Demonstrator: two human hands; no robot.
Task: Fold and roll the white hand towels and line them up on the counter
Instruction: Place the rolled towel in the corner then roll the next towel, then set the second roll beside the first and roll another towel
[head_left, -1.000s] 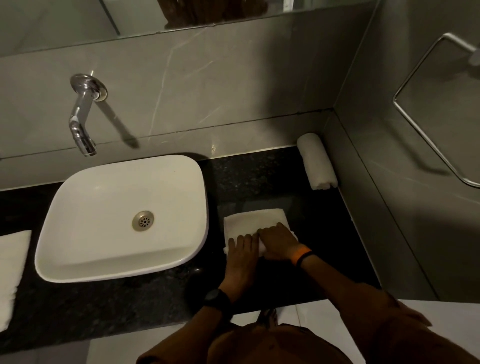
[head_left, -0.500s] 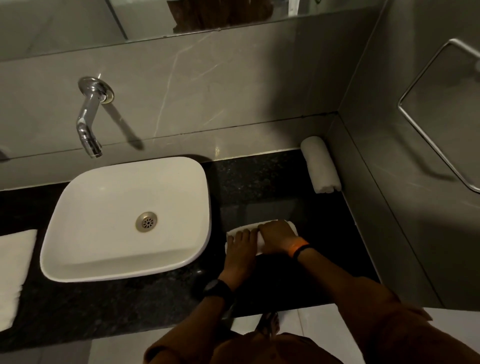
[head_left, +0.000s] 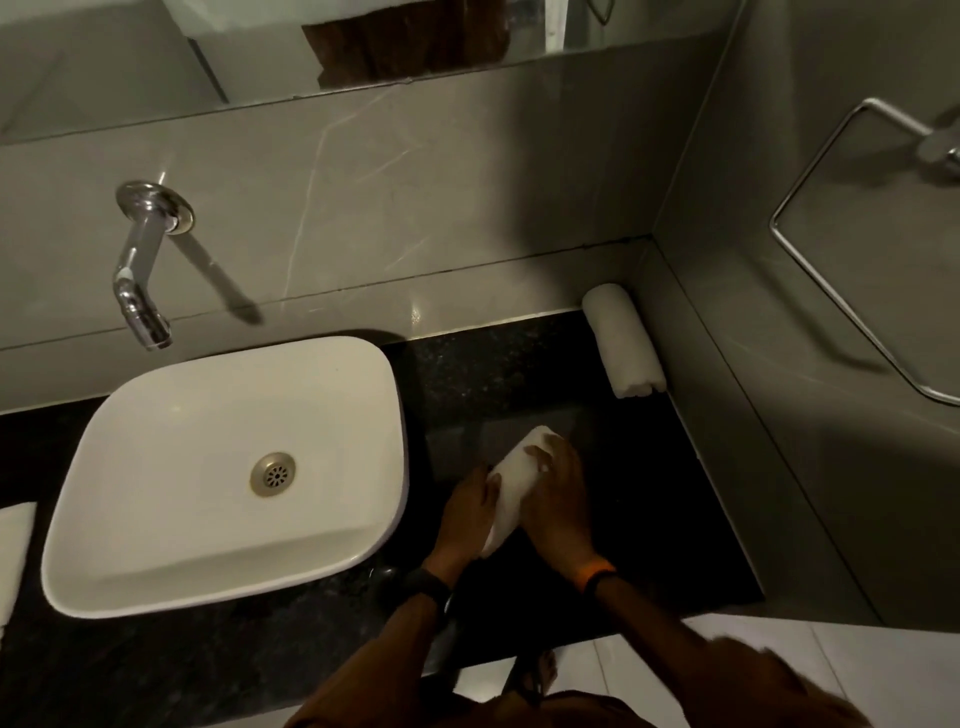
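Observation:
A white hand towel (head_left: 514, 478), rolled into a tight cylinder, lies tilted between both my hands over the black counter (head_left: 649, 493), right of the basin. My left hand (head_left: 467, 512) grips its near end and my right hand (head_left: 558, 499) wraps over its far side. A finished rolled towel (head_left: 623, 347) rests in the back right corner against the side wall. A flat white towel (head_left: 13, 556) lies at the left edge of the counter, partly out of view.
The white basin (head_left: 223, 467) fills the counter's middle, with a chrome wall tap (head_left: 137, 270) above it. A metal towel ring (head_left: 857, 249) hangs on the right wall. White floor tiles (head_left: 753, 649) show below the counter's front edge.
The towel went from a flat fold to a full roll under both hands. It is now turned diagonally and held between my hands.

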